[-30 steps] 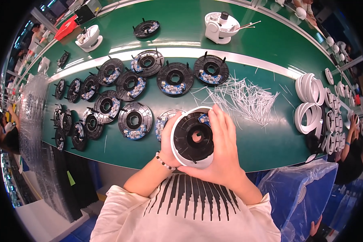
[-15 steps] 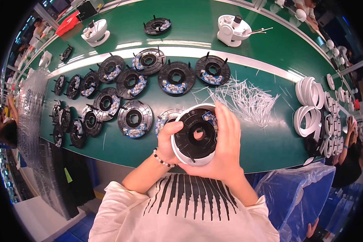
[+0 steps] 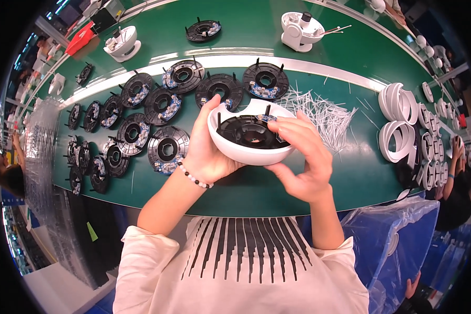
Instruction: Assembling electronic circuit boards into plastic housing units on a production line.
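Note:
Between my hands, above the table's near edge, is a white bowl-shaped housing (image 3: 246, 155) with a notch in its far rim. Inside it sits a black round plate (image 3: 240, 133) with a central hole, upright pegs and a blue circuit board partly under my fingers. My left hand (image 3: 204, 144), with a beaded bracelet at the wrist, cups the housing's left side and underside. My right hand (image 3: 306, 157) grips the right side, its fingers over the rim by the circuit board and its thumb beneath.
Several black plates with blue boards (image 3: 168, 149) lie on the green table (image 3: 235, 193) at left and centre. A pile of thin white strips (image 3: 324, 123) is behind my right hand. White rings (image 3: 395, 141) stand at right. Half-built white units (image 3: 301, 34) stand farther back.
The housing has tilted from facing me to lying nearly level, and it has risen slightly farther from me. My right hand has shifted its fingers onto the rim near the board.

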`<state>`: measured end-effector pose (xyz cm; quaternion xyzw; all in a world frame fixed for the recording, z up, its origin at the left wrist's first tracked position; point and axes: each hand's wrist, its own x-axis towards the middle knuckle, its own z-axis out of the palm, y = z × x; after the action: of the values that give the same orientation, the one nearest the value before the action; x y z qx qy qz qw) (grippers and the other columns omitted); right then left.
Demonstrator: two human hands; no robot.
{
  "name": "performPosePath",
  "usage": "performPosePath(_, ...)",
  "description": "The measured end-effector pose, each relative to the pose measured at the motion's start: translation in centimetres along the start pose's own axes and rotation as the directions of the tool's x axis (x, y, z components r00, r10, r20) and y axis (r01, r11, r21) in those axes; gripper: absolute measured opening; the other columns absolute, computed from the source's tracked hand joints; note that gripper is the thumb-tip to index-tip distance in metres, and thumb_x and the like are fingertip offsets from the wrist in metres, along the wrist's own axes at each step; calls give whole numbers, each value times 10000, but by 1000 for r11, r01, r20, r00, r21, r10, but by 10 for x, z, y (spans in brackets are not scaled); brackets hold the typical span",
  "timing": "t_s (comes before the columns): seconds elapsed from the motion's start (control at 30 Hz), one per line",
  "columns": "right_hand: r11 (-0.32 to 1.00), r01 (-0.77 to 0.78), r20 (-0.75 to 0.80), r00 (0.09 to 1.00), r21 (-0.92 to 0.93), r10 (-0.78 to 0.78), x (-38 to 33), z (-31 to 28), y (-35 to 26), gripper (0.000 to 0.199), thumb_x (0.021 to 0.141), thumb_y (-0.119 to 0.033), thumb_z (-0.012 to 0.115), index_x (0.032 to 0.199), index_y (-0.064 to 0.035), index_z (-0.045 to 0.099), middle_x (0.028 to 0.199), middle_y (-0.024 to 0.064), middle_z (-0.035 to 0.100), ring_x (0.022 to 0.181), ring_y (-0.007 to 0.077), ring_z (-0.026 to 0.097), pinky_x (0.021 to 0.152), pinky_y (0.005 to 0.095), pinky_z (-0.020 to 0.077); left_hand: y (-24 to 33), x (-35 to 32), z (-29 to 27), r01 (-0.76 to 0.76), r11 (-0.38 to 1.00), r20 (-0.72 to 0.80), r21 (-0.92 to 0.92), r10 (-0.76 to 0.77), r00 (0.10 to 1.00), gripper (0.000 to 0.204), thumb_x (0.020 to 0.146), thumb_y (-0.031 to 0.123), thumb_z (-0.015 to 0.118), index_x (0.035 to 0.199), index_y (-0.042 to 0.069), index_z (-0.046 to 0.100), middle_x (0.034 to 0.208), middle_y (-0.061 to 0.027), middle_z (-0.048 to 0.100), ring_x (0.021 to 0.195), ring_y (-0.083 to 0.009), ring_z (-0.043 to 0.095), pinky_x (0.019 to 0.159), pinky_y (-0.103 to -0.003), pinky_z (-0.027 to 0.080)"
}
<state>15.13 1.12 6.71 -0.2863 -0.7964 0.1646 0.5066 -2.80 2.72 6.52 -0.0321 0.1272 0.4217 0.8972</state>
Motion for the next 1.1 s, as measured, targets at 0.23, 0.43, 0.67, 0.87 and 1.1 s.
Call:
performPosePath(0.23,1000,-2,-84,996,13,3,3,-8,-1,394,535,-122,731,890,-20,592,854,96,610,826,253,581,813,411,412,1,1,0,212,975,70,63,-216,974,687,782,579,331,1162,11,399,1067,-201,510,889,-334,563,635,-474,522)
performPosePath(0.43,1000,-21,-88,996,-15,20,2,-8,-8,359,535,-149,738,823,5,588,737,104,609,716,271,590,720,380,457,7,3,5,261,955,-73,143,-253,965,605,790,522,350,1138,35,439,1033,-196,531,826,-314,590,561,-440,540)
performPosePath(0.67,984,-112,-133,987,-141,93,0,-29,-12,565,528,-172,746,1028,-28,527,1098,133,517,1036,327,449,863,401,365,51,27,39,161,670,-257,724,45,965,490,785,425,336,1063,56,499,930,-135,591,729,-259,608,456,-390,503)
performPosePath(0.87,649,-426,-441,885,-631,152,-39,-121,29,381,571,-57,684,934,-34,571,1056,112,545,1014,294,469,862,376,363,94,117,89,-62,253,-31,966,347,937,471,805,403,312,1063,40,466,963,-145,566,851,-262,573,664,-427,501)
performPosePath(1.1,209,-704,-633,705,-679,318,-100,-184,118,448,637,-155,667,1016,25,508,1085,161,480,1001,310,438,880,375,343,149,231,25,102,256,-167,961,249,954,496,777,387,293,1046,14,480,938,-160,576,797,-282,594,615,-397,519)
